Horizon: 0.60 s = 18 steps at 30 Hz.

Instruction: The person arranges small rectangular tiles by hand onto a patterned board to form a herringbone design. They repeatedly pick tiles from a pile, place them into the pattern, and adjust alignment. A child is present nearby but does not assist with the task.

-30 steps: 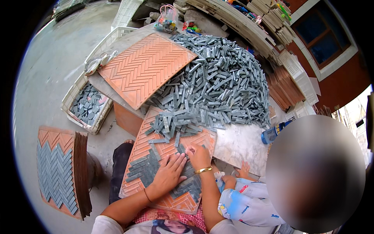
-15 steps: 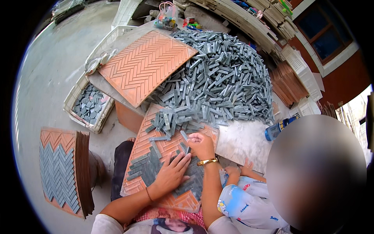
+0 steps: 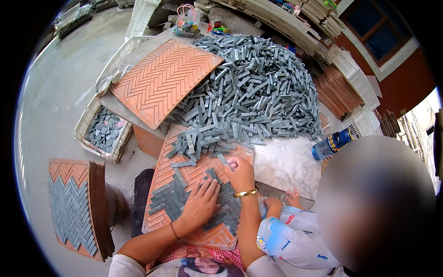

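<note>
An orange herringbone mould board lies before me, partly filled with grey stone strips. My left hand lies flat over the laid strips, fingers stretched out, their tips touching a short strip. Just right of it, my right hand is closed in a pinch, with a grey strip sticking out at its fingertips. A gold bracelet circles that wrist. Loose strips spill over the board's far part from a large heap.
An empty mould board rests left of the heap. At left stand a crate of dark chips and a stack of boards with a filled one on top. A blue bottle and another person's hand are at right.
My right hand has shifted slightly away from the left one, the strip at its fingertips moving too. My left fingers have drawn back a little. The whole view has shifted slightly.
</note>
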### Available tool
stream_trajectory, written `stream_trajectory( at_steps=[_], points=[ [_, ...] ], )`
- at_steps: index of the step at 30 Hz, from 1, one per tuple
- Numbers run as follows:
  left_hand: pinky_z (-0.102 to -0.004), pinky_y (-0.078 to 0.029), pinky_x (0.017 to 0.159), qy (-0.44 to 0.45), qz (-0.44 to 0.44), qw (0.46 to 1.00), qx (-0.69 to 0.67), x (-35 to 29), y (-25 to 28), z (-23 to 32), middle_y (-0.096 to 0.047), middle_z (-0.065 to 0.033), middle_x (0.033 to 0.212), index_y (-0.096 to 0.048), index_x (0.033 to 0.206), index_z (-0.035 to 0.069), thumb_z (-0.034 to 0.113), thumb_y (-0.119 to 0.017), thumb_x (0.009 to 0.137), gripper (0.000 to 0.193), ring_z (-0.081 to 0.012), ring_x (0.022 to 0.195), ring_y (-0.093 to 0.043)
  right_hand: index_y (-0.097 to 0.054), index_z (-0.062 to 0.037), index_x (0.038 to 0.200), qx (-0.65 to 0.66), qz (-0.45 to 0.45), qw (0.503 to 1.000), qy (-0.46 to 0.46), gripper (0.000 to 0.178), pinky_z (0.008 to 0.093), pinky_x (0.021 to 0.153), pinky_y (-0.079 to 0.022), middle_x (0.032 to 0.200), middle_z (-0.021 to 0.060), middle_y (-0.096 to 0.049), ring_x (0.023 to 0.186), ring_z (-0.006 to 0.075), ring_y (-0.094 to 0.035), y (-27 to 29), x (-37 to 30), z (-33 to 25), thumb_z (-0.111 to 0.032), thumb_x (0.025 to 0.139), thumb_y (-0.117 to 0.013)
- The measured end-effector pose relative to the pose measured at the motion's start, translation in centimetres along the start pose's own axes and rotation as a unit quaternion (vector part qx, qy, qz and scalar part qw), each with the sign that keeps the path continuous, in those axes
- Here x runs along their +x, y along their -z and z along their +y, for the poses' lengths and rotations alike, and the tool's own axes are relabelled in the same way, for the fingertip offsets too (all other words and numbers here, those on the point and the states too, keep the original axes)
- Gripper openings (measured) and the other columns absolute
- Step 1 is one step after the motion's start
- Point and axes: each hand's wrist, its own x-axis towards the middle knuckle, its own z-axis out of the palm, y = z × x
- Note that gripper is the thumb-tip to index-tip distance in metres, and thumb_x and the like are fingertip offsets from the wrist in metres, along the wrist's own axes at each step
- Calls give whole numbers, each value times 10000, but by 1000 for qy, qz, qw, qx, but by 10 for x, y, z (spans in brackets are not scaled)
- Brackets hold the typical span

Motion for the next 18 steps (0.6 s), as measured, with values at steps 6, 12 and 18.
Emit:
stream_trajectory(
  at_steps=[6, 12, 18],
  points=[
    [-444, -269, 1077, -1, 30, 999, -40, 3, -4, -12, -464, -123, 1312, -522, 1228, 0, 195, -614, 787, 492, -284, 1273, -383, -621, -20, 923, -175, 88, 980, 41, 249, 390, 690, -489, 790, 115, -622, 759, 316, -605, 4, -27, -10, -93, 698, -700],
    [-422, -299, 1053, -50, 51, 995, -68, 38, 6, -52, -519, -74, 1239, -567, 1177, 83, 101, -492, 817, 368, -257, 1223, -447, -622, -34, 962, -85, -73, 991, 72, 249, 423, 697, -482, 836, 149, -619, 784, 353, -593, -11, -31, -2, -73, 720, -664],
    [-337, -436, 873, -50, 51, 995, -74, 39, 4, -57, -553, -59, 1089, -616, 1086, 95, 83, -526, 782, 317, -235, 982, -538, -587, -50, 989, -148, -79, 985, 44, 283, 434, 674, -508, 899, 153, -623, 808, 345, -615, -15, -33, -12, -86, 720, -664]
  ],
)
